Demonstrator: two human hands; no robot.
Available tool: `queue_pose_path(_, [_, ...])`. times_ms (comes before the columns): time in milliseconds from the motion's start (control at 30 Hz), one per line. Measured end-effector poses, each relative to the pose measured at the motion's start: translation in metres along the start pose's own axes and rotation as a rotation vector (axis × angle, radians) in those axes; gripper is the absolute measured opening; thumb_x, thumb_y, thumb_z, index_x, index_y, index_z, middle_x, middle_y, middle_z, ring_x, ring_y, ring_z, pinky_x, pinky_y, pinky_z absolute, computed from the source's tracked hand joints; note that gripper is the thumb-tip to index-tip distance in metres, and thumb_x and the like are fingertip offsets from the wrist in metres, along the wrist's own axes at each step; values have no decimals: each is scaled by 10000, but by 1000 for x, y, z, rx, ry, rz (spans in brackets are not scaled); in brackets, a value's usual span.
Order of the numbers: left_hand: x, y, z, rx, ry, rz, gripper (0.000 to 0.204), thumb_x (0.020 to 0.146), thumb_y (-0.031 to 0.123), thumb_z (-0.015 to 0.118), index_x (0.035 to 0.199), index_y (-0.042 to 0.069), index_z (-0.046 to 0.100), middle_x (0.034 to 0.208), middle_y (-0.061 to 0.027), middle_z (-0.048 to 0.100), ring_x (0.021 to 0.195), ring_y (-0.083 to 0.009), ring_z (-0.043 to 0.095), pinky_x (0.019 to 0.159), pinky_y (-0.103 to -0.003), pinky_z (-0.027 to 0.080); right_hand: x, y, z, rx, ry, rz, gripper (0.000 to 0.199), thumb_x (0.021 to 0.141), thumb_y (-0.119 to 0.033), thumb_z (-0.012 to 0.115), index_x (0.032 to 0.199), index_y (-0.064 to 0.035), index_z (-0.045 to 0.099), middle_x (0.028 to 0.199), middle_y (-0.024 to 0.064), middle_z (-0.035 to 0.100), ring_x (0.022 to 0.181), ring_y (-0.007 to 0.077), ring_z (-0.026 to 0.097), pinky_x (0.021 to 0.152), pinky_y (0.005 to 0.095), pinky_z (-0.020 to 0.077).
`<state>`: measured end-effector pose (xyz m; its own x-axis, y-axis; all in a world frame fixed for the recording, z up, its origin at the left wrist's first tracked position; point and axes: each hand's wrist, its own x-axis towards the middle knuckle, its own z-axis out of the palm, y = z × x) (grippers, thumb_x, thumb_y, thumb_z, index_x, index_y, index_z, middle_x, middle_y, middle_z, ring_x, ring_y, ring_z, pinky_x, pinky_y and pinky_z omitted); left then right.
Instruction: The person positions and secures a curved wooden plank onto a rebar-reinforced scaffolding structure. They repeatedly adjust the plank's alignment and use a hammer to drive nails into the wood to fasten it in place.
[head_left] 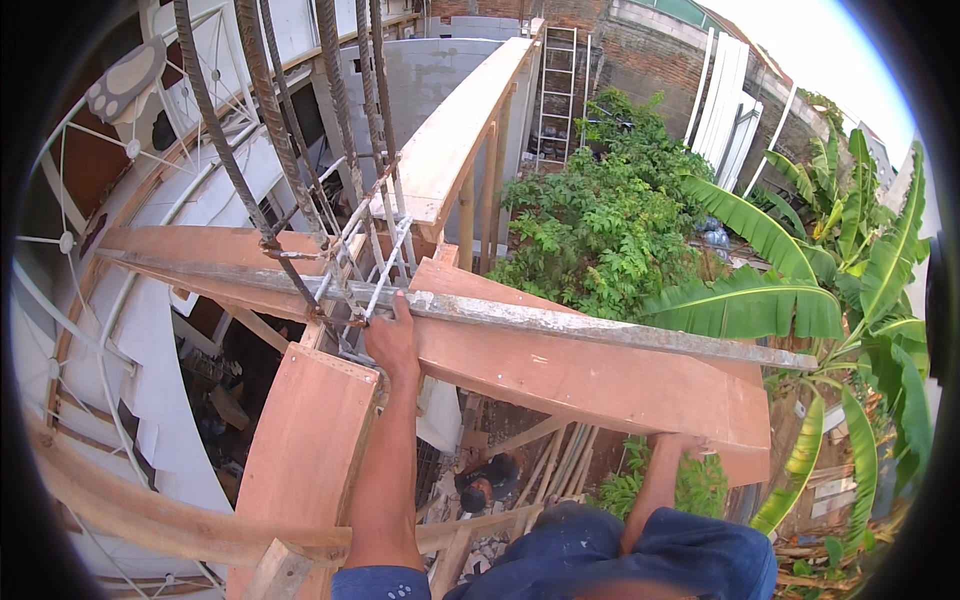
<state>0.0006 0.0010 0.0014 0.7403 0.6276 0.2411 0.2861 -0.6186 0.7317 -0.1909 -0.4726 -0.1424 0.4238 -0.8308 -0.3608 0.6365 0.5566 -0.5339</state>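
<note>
The long grey bar (600,330) lies across the pinkish board (570,372), by the rebar (275,130). Our left hand (393,338) meets the bar, our right hand (678,441) the board's lower edge — whether fingers grip, we cannot tell. Uneven pushing could slide the bar off.

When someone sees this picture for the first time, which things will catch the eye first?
Most likely, the tall steel rods at upper left come first. Then the eye may follow the long grey strip across the middle, which the left hand is at. The big banana leaves stand out at right.
</note>
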Motion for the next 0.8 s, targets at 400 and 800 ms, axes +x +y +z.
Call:
queue_pose_path(400, [1, -2, 1, -4, -30, -9, 726, 891, 567, 548, 757, -136, 672, 796, -358, 638, 804, -509, 629, 803, -545, 478, -41, -4, 43, -31, 188, 20, 782, 898, -691, 212, 1455, -185, 425, 1481, 71, 450, 1327, 317, 450, 1076, 489, 391])
queue_pose_path(800, [2, -3, 2, -9, -21, 5, 733, 889, 578, 538, 759, -129, 682, 789, -349, 644, 790, -499, 636, 802, -539, 488, -45, -5, 49, -45, 188, 9, 780, 909, -685, 205, 1444, -164, 433, 1477, 73, 448, 1319, 310, 457, 1081, 479, 396])
